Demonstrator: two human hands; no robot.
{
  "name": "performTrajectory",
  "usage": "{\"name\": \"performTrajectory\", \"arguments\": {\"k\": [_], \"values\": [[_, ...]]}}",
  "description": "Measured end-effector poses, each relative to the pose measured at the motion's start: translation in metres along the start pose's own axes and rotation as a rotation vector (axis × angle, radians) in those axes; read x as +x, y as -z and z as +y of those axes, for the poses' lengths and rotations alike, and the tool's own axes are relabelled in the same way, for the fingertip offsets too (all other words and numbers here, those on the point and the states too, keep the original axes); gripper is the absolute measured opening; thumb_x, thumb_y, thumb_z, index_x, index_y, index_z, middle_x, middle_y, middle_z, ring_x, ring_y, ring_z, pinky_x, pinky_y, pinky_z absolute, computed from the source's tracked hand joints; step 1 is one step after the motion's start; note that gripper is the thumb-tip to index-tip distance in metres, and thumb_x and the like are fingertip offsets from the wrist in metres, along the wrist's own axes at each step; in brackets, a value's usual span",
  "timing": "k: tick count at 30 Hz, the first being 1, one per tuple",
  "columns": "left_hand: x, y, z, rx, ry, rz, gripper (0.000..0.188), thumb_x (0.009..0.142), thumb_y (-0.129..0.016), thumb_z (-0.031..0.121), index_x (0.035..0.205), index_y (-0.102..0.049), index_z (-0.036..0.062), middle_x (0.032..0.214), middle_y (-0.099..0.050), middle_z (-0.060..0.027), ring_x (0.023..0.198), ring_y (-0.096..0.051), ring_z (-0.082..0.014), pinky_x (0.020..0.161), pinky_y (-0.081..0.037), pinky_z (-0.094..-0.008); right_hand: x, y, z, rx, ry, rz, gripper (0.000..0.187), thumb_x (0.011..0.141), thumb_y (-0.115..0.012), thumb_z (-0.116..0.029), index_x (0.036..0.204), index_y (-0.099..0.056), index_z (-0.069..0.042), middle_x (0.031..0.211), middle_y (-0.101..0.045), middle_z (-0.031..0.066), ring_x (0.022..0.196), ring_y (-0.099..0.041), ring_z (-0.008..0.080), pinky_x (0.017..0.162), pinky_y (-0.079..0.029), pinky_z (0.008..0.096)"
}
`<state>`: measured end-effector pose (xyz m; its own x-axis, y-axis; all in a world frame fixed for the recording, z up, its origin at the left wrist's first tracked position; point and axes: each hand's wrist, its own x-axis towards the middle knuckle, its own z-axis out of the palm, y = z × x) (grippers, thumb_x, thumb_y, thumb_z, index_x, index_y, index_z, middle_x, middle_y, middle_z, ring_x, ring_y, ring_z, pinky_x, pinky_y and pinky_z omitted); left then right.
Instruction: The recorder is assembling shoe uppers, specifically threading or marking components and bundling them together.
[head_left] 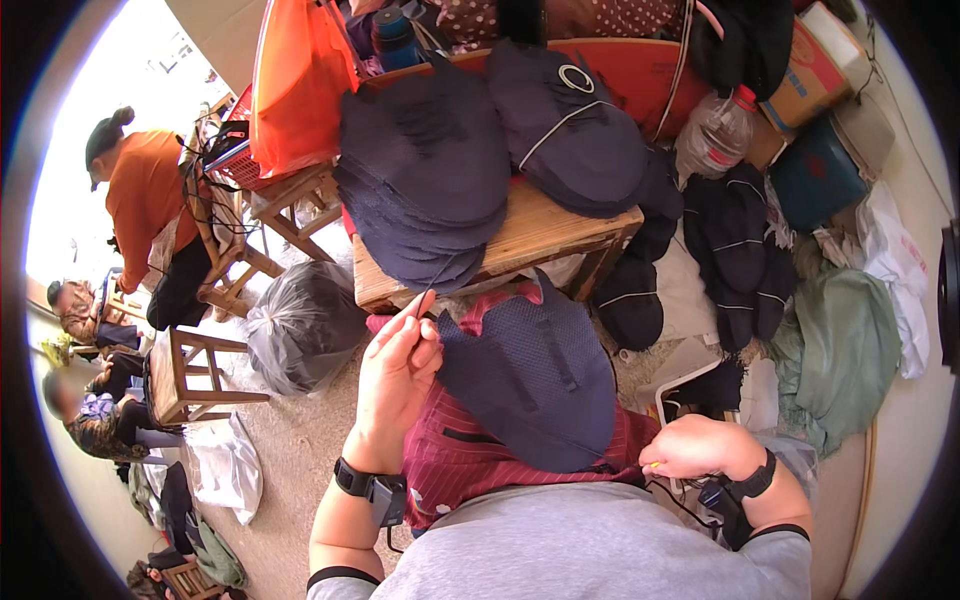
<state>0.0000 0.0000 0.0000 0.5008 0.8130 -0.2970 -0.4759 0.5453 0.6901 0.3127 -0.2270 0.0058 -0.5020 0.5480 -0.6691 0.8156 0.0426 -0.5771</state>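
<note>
A dark navy textured fabric piece, rounded at one end with two darker strips across it, lies over my lap on a maroon striped cloth. My left hand is raised beside its upper left edge, fingers closed in a pinch. Something thin and dark shows at the fingertips, too small to name. My right hand is closed at the right of the lap, and a small yellow tip pokes out of it; the rest is hidden. Beyond the lap, a pile of similar navy pieces overhangs the wooden bench.
Another navy stack, tied with white cord, sits on the bench. More tied bundles lie at the right, near a green cloth. At left are a black plastic bag, a wooden stool and several people, one in orange.
</note>
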Motion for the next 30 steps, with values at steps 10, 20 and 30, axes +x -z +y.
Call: {"name": "performTrajectory", "arguments": {"k": [10,20,30], "values": [[-0.007,-0.013,0.002,0.189,-0.091,0.062,0.029,0.106,-0.048,0.013,0.129,-0.058,-0.0022,0.084,-0.059,-0.0014,0.061,-0.038,-0.0039,0.056,-0.031,-0.0178,-0.006,-0.026,0.032,-0.141,-0.191,-0.106,0.019,0.088,-0.06,-0.026,0.092,-0.072,-0.013,0.085,-0.072,0.0122,0.086,-0.069,0.0338,0.075,-0.054,0.0466],[-0.017,-0.034,-0.041,0.473,-0.014,-0.084,0.028,0.103,-0.055,0.014,0.127,-0.063,0.0022,0.09,-0.064,0.0006,0.075,-0.055,-0.0043,0.072,-0.045,-0.0193,0.067,0.078,-0.054,0.714,0.326,0.88,0.041,0.101,-0.057,-0.018,0.135,-0.043,0.0,0.086,-0.055,0.0043,0.077,-0.052,0.0098,0.072,-0.047,0.0271],[-0.024,-0.029,-0.051,0.303,0.042,-0.044,0.011,0.099,-0.064,0.014,0.104,-0.061,0.0051,0.091,-0.067,-0.0007,0.076,-0.059,-0.0057,0.069,-0.046,-0.02,0.122,0.075,-0.069,0.763,0.459,0.837,0.022,0.102,-0.041,-0.005,0.123,-0.042,0.001,0.081,-0.058,0.007,0.073,-0.056,0.0136,0.069,-0.048,0.0297]]}}
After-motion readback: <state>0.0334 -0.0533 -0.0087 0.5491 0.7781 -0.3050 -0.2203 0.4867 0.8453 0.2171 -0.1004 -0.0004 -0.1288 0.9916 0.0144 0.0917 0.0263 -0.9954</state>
